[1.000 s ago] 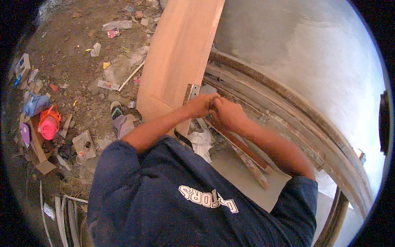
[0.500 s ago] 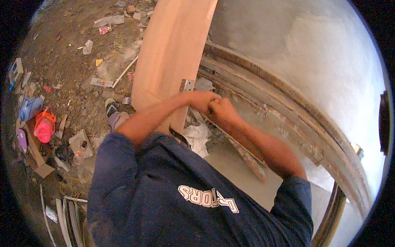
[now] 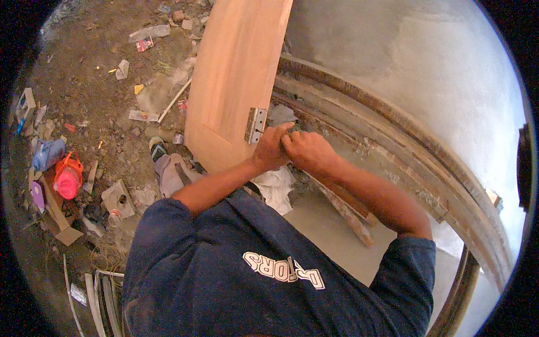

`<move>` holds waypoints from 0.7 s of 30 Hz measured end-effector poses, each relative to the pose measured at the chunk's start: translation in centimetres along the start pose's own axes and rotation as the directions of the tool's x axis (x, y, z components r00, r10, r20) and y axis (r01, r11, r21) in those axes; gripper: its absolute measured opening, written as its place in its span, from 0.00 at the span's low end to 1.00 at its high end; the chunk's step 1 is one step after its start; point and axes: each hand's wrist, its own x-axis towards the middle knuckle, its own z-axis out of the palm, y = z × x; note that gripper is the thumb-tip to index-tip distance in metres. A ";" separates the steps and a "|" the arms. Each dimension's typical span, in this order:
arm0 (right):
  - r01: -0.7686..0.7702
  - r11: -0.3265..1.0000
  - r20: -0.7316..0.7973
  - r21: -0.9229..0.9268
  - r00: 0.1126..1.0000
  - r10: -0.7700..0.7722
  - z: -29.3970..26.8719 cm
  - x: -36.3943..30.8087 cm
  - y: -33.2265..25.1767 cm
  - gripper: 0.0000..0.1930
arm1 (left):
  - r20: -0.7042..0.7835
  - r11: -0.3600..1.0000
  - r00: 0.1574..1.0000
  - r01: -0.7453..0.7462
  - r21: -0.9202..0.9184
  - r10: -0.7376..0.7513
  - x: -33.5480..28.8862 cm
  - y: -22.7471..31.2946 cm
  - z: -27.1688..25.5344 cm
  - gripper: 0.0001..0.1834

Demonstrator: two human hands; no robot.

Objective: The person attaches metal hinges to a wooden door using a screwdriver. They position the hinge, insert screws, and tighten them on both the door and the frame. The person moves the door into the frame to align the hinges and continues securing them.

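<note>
On the far left, a cardboard box (image 3: 68,235) with bent flaps sits near a smooth blue plastic jug (image 3: 48,155) and a bright orange bag (image 3: 64,163). The ground (image 3: 106,67) is brown, crumbly and full of little stones. A shoe (image 3: 158,148) stands on it, so I think the foot could slip if the stones roll.

Next comes a long, flat wooden panel (image 3: 230,73), pinkish tan with soft grain lines. It could slide if someone bumps it. On its right edge is a shiny metal hinge (image 3: 256,125), hard and boxy, with round holes. Its edge might scratch a finger that rubs on it.

The left hand (image 3: 273,147) is just beside the hinge, its fingers curled. The right hand (image 3: 307,150) touches it, curled too. I cannot tell if either one is closed on something; a small thing there could drop if the fingers slip.

Below them is a crinkly white sheet (image 3: 276,188). To the right are long, rough, stained wooden beams (image 3: 393,133), which could give splinters, then a smooth gray wall (image 3: 393,50).
</note>
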 end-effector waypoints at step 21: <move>-0.091 0.992 0.133 0.090 0.988 0.079 0.0 0.2 0.2 0.11 | 0.192 0.999 0.980 0.047 -0.001 -0.045 -1.4 -2.1 0.6 0.35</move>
